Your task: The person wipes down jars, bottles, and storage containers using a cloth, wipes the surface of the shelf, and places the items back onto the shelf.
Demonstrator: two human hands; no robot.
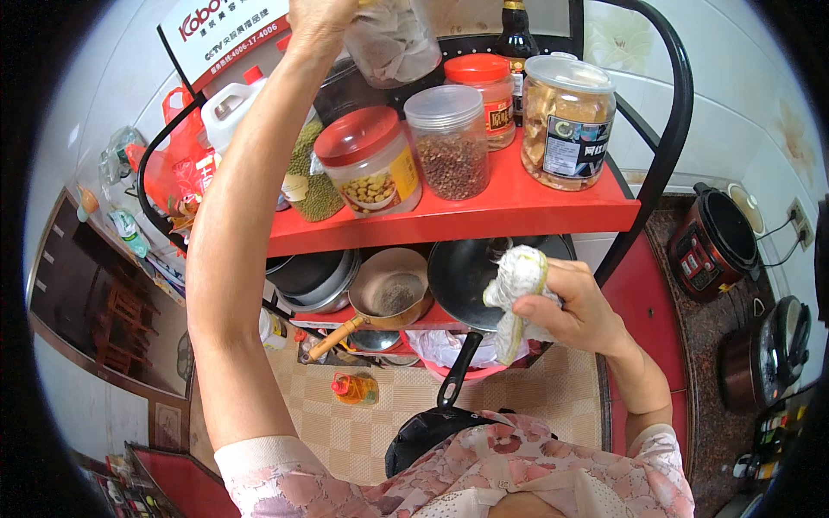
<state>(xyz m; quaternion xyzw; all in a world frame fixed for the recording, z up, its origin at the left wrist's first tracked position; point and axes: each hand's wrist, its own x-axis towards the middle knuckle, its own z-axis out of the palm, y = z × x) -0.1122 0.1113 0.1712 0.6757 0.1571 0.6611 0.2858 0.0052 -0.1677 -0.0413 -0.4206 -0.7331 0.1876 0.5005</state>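
My left hand [324, 14] reaches up to the top edge of the view, where its fingers are partly cut off. It grips a clear plastic jar [393, 48] with pale, thin contents, tilted above the red top shelf [453, 217]. A bunched white cloth [518, 275] with a yellow-green edge is clutched in my right hand [576, 304], in front of the shelf. Below that hand a black frying pan [456, 278] rests on the lower shelf, its handle pointing toward me. Nearest the raised jar stand a jar of reddish-brown dried spice [451, 158] and a red-lidded jar [369, 168].
A jar of pale chunks [567, 129], a dark glass bottle [516, 35] and a white jug [230, 110] share the top shelf. Below sit a wooden-handled saucepan [388, 285] and stacked pots [317, 278]. An oil bottle [356, 388] is on the floor; cookers [709, 246] line the right counter.
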